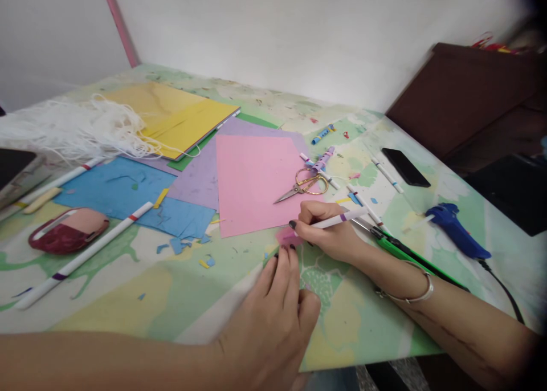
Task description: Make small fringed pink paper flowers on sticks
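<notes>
My right hand (321,231) grips a white marker (342,218) with a purple band, its tip down on a small pink piece of paper (289,236). My left hand (280,300) lies palm down in front of it, fingers stretched out, their tips on the near edge of that small piece. Just behind, a large pink sheet (252,180) overlaps a purple sheet (194,180). Gold-handled scissors (301,187) rest on the right part of the pink sheet. A green cutter (401,248) lies partly hidden under my right forearm.
Left: white string (81,126), a yellow pad (183,123), blue paper (123,188), a maroon-and-pink case (68,230) and a capped marker (85,255). Right: a black phone (405,166) and a blue glue gun (457,231) with its cord. Paper scraps (177,245) dot the tablecloth.
</notes>
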Demonstrator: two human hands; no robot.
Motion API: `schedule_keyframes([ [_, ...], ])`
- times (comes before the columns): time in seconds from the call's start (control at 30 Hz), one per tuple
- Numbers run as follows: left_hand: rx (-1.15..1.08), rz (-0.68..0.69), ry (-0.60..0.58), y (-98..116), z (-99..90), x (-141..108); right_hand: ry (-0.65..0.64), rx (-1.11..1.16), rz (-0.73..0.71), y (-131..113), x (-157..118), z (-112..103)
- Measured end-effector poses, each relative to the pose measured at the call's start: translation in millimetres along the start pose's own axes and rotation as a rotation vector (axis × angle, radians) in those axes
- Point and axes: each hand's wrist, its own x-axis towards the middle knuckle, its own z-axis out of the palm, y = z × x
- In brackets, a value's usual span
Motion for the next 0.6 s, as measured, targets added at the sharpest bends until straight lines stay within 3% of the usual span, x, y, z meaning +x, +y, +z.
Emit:
schedule_keyframes([
  [0.6,0.011,-0.006,0.002,0.9,-0.3,0.8,-0.014,-0.008,-0.02,1.5,1.5,-0.3],
])
